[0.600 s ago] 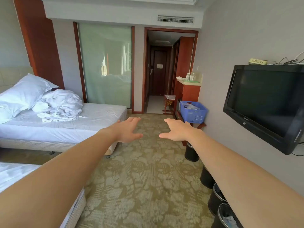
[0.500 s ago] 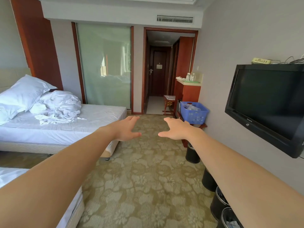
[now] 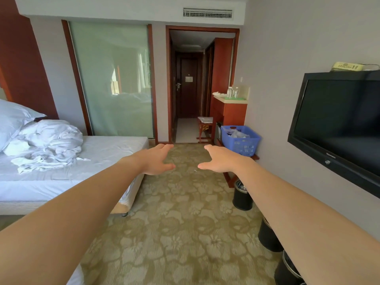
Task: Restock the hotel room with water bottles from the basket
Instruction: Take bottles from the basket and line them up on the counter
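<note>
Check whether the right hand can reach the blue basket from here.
Probably not yet. The right hand is open and empty, and the blue basket sits farther down the room on a low stand by the right wall. Only bare carpet lies between, so walking closer should do it.

unmade bed (image 3: 98,161) left, patterned carpet (image 3: 181,223), wall-mounted tv (image 3: 339,124) right.

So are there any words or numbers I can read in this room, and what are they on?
Nothing here reads clearly.
TV, lower frame: small brand mark, too blurred to read.
Yellow box on the TV: dark print, too blurred.
Sign on the door: too small.
Bottles on the counter: labels too small.
</note>
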{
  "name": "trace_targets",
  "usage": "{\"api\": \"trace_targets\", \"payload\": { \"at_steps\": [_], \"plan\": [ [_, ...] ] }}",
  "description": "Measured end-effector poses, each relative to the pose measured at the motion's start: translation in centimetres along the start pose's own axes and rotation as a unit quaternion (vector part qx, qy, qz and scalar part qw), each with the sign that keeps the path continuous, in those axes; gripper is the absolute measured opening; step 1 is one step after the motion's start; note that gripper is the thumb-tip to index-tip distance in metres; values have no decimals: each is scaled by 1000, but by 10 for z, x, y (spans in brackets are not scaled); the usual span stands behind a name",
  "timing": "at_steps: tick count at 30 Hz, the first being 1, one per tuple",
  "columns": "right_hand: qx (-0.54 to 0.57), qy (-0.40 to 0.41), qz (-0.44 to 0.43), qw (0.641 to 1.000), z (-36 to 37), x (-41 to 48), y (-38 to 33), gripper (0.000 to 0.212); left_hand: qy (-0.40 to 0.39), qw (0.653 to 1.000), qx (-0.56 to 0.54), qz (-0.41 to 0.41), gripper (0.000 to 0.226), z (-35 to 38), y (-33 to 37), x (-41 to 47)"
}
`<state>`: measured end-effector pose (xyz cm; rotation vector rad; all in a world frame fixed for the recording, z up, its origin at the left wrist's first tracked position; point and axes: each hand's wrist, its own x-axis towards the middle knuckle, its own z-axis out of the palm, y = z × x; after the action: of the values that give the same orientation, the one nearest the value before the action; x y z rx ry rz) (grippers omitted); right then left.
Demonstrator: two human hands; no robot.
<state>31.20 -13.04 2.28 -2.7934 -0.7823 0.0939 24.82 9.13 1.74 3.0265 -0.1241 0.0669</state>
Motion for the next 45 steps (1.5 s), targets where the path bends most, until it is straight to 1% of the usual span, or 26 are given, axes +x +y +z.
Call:
{"api": "trace_targets", "payload": {
  "at_steps": [3,9,13,16,22,30,34,40,45],
  "plan": [
    [-10,-9,-3,1000,-1,35,22,83,-3,1000,3,7,77,5,-7,41],
    [-28,16,-15,999,-12,113,78,76,-1,1000,9,17,76,14,-16,140],
    [-29,8,-15,999,-37,178,121,76,16,1000,-7,23,75,10,-12,226],
    [-34,-3,-15,999,-50,225,151,76,19,999,4,27,75,8,-9,283],
    [-28,-26,-18,999,-46,309,202,77,22,999,32,8,72,26,-14,375],
    [-28,-21,-17,999,-40,433,245,76,20,1000,8,-8,73,39,-63,497],
    [-28,-7,-18,999,-50,509,258,77,17,1000,-3,6,74,37,-94,575],
    [-4,10,-6,1000,-77,631,280,80,11,999,3,32,79,12,-138,702],
    [28,3,18,999,-72,705,313,79,-4,999,10,50,81,17,-163,792]
  ]
}}
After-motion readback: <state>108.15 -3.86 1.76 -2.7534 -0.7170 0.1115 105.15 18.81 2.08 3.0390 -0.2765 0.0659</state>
